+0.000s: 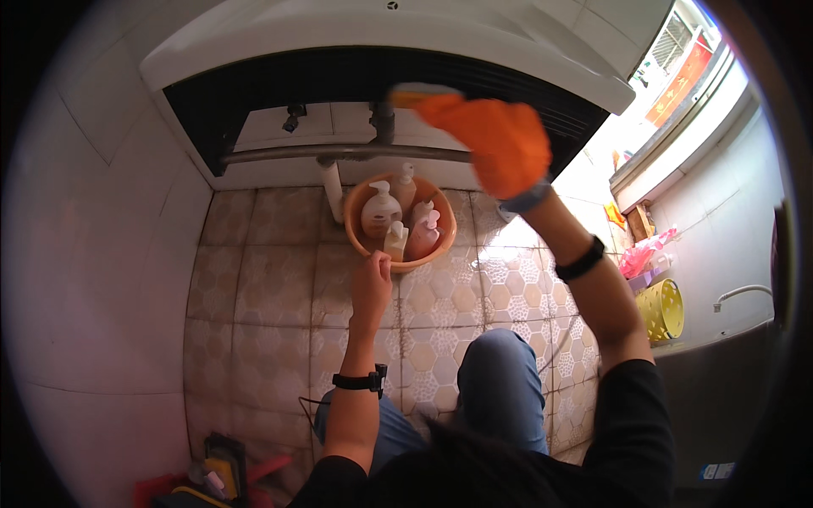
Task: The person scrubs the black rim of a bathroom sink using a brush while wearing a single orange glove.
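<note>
My left hand (pixel 371 279) is closed at the near rim of an orange plastic basin (pixel 351 229) on the tiled floor. Inside it stand several pump bottles: a white one (pixel 380 213), a pink one (pixel 421 239), a small one with pale yellow liquid (pixel 395 242) and another white one (pixel 406 188) behind. My right hand (pixel 508 144), in an orange glove, is raised to the dark front under the washbasin. Its fingers close on a flat yellow and grey sponge (pixel 423 91), slightly blurred.
Above hangs a white washbasin (pixel 381 34); a metal bar (pixel 339 153) and a white drain pipe (pixel 332 190) are below it. To the right are a window ledge (pixel 677 144), a yellow bucket (pixel 660 310) and a pink plastic bag (pixel 648 254). Red and dark items (pixel 216 474) stand lower left.
</note>
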